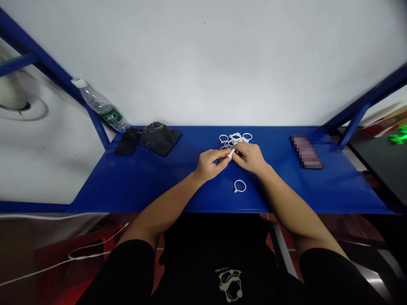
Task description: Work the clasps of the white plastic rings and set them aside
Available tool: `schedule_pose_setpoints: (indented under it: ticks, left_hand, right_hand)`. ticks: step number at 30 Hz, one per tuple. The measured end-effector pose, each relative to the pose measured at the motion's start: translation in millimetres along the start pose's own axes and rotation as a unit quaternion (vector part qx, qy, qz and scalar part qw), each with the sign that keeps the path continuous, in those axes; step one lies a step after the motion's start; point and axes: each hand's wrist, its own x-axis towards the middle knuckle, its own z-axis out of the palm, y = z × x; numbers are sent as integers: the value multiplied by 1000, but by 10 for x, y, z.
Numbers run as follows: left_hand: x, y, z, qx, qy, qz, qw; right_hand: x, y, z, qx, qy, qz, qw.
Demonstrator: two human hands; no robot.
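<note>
Between the fingertips of both hands is a small white plastic piece (pixel 231 153); it looks like a short bar from this angle, and fingers cover part of it. My left hand (pixel 210 164) pinches it between thumb and forefinger. From the other side, my right hand (pixel 252 156) grips it with bent fingers. Just behind the hands lies a pile of thin white plastic rings (pixel 235 137), partly hidden by my right hand. One single white ring (pixel 240 186) with a small knob lies apart, on the blue tabletop (pixel 152 182) nearer my body.
Left on the table are a black pouch (pixel 161 137) and a dark phone (pixel 128 142). A clear plastic bottle (pixel 103 106) stands at the back left corner. A blurred-out phone-like object (pixel 307 152) lies at the right. Blue frame bars (pixel 352 123) rise at both sides.
</note>
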Motion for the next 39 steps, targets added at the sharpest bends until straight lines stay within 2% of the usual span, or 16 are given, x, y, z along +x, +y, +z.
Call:
schedule_pose_setpoints:
  ticks: [2,6,10,19,25,27,31,33,35,37,39]
  left_hand:
    - [-10,22,-9,2,-11,8,1000]
    - [-25,21,-34,8,-33,-25,999]
    - [-13,20,-44,-11,-31,-28,999]
    - [-9,-68,-34,-33,-34,-119,992]
    - [-38,-163,-7,-57,-43,-127,989]
    - [-51,-139,12,-55,-39,-123,990]
    - [-75,-23,34,-10,-46,-84,995]
    - [-76,36,25,-5,-97,-55,994]
    - [-72,85,10,-11,-195,-26,980]
    - [-75,122,2,-8,-310,-12,951]
    - [-88,144,12,9,-398,-17,917]
  right_hand:
    - [-3,-13,3,-7,-21,-2,1000]
    - [1,-31,38,-15,-48,1,999]
    - [5,-40,68,-9,-63,4,998]
    - [-1,8,58,6,-39,13,999]
    - [-15,18,50,13,-51,-16,998]
    - [-16,34,29,7,-38,-1,999]
    - [3,122,-37,-23,42,82,995]
    - [20,186,-70,-42,77,127,988]
    - [36,253,-97,-58,94,164,980]
    - [47,320,-118,-73,89,197,974]
    - [49,381,-137,-90,58,229,967]
